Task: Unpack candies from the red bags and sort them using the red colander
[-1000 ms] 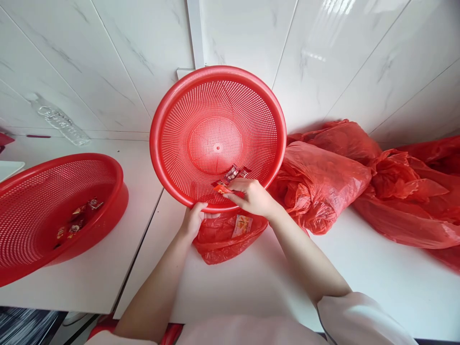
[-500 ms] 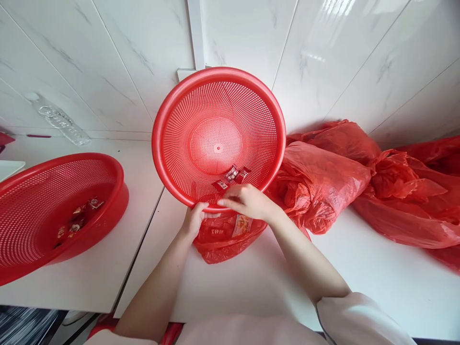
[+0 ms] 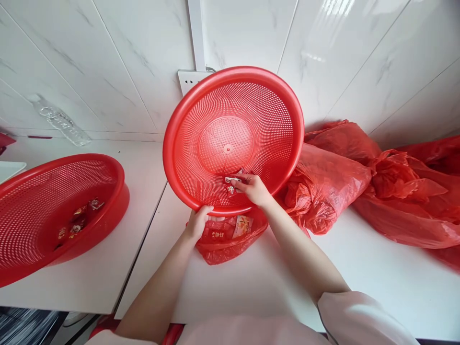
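Observation:
A red perforated plastic basket is tilted toward me. My left hand grips its near rim, thumb on top and fingers underneath. Reaching over the rim, my right hand pinches a small wrapped packet between thumb and fingers. Another small red packet lies just below it on the basket's inner wall, and part of one more shows behind the fingers. Under the near rim is an open red plastic bag, holding a packet with gold lettering and a printed packet.
On the left, a second red basket holds several small packets. Behind it, a clear plastic bottle stands by the tiled wall. Filled red plastic bags lie on the right of the white table. A power socket is on the wall.
The basket has shifted right and tilted a little differently. My right hand has moved from the near rim into the basket and taken hold of a packet. My left hand still grips the rim.

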`<state>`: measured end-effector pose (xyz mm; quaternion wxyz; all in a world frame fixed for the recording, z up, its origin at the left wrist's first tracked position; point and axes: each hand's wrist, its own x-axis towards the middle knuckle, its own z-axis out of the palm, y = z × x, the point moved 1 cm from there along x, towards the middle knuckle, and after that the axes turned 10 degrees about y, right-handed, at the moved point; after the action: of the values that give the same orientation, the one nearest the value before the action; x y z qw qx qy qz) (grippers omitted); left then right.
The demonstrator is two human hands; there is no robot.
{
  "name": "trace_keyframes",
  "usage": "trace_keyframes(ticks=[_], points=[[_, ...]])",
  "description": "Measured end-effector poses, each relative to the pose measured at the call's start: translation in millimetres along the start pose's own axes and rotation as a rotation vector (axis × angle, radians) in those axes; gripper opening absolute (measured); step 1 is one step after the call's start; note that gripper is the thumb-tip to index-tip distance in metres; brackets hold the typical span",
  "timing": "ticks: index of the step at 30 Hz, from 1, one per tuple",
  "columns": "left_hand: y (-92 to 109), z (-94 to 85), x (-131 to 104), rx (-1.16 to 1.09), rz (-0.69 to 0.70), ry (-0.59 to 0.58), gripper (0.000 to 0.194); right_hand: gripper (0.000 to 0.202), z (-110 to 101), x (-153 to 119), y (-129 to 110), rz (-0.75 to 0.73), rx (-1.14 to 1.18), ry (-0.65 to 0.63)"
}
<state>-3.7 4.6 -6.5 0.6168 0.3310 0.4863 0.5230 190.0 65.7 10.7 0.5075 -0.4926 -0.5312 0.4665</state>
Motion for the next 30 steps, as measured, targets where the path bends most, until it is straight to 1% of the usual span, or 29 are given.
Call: trace_keyframes(ticks=[3, 5, 7, 10, 14, 17, 20, 24, 25, 26, 27, 30], points=[[2, 0.4, 0, -0.006, 0.023, 0.000, 0.033, 0.042, -4, 2, 1, 0.152, 0.266, 0.009], [3, 0.8, 1, -0.014, 0.024, 0.007, 0.036, 0.038, -5, 2, 1, 0.210, 0.341, 0.020], [3, 1.3, 1, -0.022, 0.019, 0.014, 0.037, 0.036, -6, 0, -1, 0.236, 0.363, 0.003], [4, 2.2, 1, -0.039, 0.007, 0.023, 0.036, 0.039, -5, -2, -7, 0.221, 0.358, -0.031], [6, 3.9, 0, -0.045, -0.009, 0.047, 0.031, 0.036, -4, -4, -15, 0.196, 0.371, -0.006], [8, 4.5, 0, -0.048, -0.016, 0.062, 0.030, 0.034, -8, -4, -20, 0.133, 0.331, -0.032], [7, 4.0, 0, -0.055, -0.010, 0.056, 0.033, 0.028, -16, -9, -28, -0.005, 0.110, -0.180], [6, 3.0, 1, -0.075, -0.016, 0.064, 0.036, 0.024, -22, -22, -46, -0.183, -0.233, -0.497], [6, 2.9, 1, -0.075, -0.018, 0.061, 0.036, 0.025, -22, -24, -49, -0.211, -0.286, -0.548], [6, 2.8, 1, -0.073, -0.014, 0.058, 0.037, 0.025, -21, -26, -51, -0.239, -0.328, -0.552], [6, 2.8, 1, -0.068, -0.008, 0.053, 0.039, 0.025, -20, -26, -51, -0.273, -0.363, -0.509], [6, 2.4, 2, -0.047, 0.012, 0.040, 0.041, 0.021, -16, -23, -43, -0.406, -0.515, -0.229]])
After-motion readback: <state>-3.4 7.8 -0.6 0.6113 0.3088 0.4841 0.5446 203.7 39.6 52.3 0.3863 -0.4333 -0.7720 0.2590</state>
